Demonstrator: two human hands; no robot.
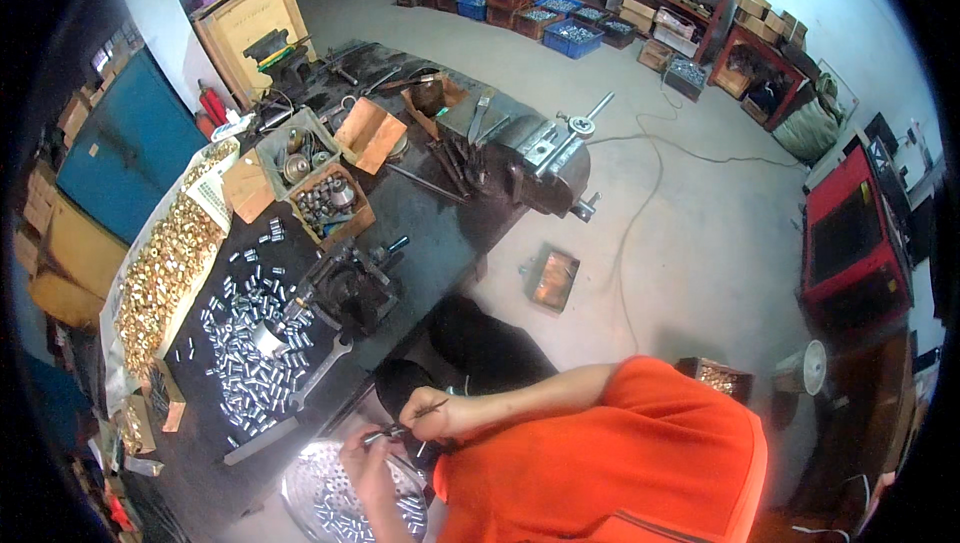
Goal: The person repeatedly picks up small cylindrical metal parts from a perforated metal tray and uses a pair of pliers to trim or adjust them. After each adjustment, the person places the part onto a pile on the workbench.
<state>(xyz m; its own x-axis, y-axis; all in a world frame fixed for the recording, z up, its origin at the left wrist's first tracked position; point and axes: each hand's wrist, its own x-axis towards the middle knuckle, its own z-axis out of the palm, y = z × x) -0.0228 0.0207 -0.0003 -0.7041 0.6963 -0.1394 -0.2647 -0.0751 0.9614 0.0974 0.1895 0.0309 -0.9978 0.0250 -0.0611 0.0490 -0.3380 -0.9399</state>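
Note:
Above a round perforated metal bowl (300, 473), my two hands are close together. My left hand (368, 473) has its fingers closed on a small shiny metal cylinder (374, 437). Just to its right, my right hand (432, 417) is closed round a thin dark rod-like tool (428, 410); its exact kind is too small to tell. Several small silver cylinders (340, 521) lie in the bowl, partly hidden by my left hand. A pile of similar silver cylinders (255, 363) covers part of the dark workbench (430, 233), with an open-ended wrench (322, 373) beside it.
On the bench sit a dark small vise (355, 288), a larger vise (548, 158), a box of metal parts (330, 208) and a long heap of brass-coloured pieces (165, 273). A metal tray (552, 280) rests on the floor. Blue crates (573, 38) line the far wall.

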